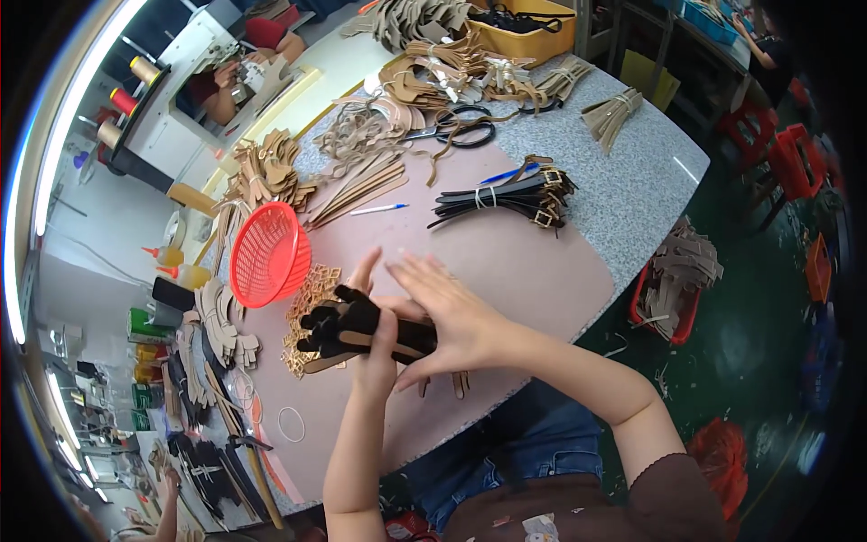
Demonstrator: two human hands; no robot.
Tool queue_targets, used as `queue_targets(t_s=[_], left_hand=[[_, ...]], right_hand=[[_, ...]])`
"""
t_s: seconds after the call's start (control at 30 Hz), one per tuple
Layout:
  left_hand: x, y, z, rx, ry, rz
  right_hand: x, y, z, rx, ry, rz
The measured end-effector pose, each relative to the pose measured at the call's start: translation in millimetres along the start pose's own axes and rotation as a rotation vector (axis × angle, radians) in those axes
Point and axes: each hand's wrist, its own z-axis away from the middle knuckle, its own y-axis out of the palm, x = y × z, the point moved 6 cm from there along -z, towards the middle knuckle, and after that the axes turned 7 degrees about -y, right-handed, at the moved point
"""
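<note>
My left hand is closed around a bundle of black and tan leather straps, its thumb lying across them. Rounded strap ends fan out to the left of that hand. My right hand is beside the bundle's right part, its fingers stretched out and its thumb held apart below; whether its palm touches the straps I cannot tell. A few brown strap tips show below the right hand. Left of the bundle, gold-coloured buckles lie in a loose pile, partly hidden behind the straps.
A red plastic basket tilts beside the buckles. Farther back lie a tied bundle of black buckled straps, a pen, black-handled scissors and piles of tan leather pieces. Someone works at a sewing machine at far left.
</note>
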Motion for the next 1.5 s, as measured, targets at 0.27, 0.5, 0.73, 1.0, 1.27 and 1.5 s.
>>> queue_targets(t_s=[0.27, 0.5, 0.73, 1.0, 1.27, 1.5], left_hand=[[-35, -12, 20, 0.166, -0.028, -1.009], [-50, -157, 132, -0.318, -0.448, -0.907], [-44, -218, 216, -0.519, -0.586, -0.987], [-103, -117, 146, -0.469, -0.102, 0.789], [-90, -94, 117, -0.246, -0.167, 0.319], [-77, -125, 80, -0.045, 0.012, -0.331]], right_hand=[[-10, 55, -19, 0.355, 0.135, -0.520], [-4, 69, -25, 0.451, 0.551, -0.921], [23, 102, -33, 0.510, 0.697, -0.959], [37, 108, -28, 0.304, 0.747, -1.152], [89, 82, -36, 0.661, 0.413, -0.553], [100, 106, -44, 1.149, -0.302, 0.487]])
